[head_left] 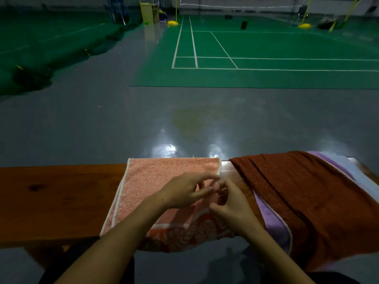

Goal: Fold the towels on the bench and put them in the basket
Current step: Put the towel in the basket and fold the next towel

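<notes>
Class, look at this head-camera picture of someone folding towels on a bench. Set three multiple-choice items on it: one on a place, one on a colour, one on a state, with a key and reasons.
1. Where does the pink towel lie?
A. on the wooden bench
B. on the green court
C. in a basket

2. What colour is the towel under the rust-brown towel?
A. yellow
B. lilac
C. black

3. How does the pink towel lie on the bench?
A. rolled into a tube
B. crumpled in a heap
C. spread flat

Key:
1 A, the pink towel rests on the bench top, its near end hanging over the front edge.
2 B, the lilac towel shows beneath the brown one's edge.
3 C, it lies smooth under the left hand and right hand, which meet above its right edge.
</notes>
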### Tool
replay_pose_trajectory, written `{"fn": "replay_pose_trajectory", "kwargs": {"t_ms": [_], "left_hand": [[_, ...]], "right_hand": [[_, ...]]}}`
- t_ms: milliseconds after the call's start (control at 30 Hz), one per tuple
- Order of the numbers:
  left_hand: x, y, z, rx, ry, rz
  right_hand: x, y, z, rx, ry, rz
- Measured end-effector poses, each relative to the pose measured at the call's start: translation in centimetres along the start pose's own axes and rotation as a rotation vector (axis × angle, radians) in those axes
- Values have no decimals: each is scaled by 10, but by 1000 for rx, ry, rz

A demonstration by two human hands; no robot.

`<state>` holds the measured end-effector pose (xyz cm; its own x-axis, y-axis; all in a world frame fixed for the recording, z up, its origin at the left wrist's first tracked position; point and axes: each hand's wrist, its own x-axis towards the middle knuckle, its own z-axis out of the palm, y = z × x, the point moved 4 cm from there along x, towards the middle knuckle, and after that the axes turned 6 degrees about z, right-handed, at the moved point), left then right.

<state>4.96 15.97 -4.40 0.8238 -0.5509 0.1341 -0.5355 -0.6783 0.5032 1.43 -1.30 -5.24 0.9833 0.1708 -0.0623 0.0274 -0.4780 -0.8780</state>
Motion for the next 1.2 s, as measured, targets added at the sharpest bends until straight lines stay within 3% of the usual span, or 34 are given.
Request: {"fn": "replay_pose_trajectory", "kwargs": {"t_ms": [167, 333, 467, 567, 800, 1200], "left_hand": [[4, -5, 0, -105, -181, 20], [1, -11, -2, -123, -228, 29], [-3, -14, -10, -189, -167, 25], [-7, -19, -21, -245, -105, 30], [-26, -25, -52, -404, 11, -26], [-69, -32, -92, -804, 148, -126]], "right_hand": [[0, 3, -1, 25, -72, -63], [3, 6, -5, 24, -93, -53], [3, 11, -6, 66, -103, 0], [0, 16, -4, 81, -204, 56], [-2, 21, 1, -71, -326, 6], [8, -11, 16, -46, -209, -151]]}}
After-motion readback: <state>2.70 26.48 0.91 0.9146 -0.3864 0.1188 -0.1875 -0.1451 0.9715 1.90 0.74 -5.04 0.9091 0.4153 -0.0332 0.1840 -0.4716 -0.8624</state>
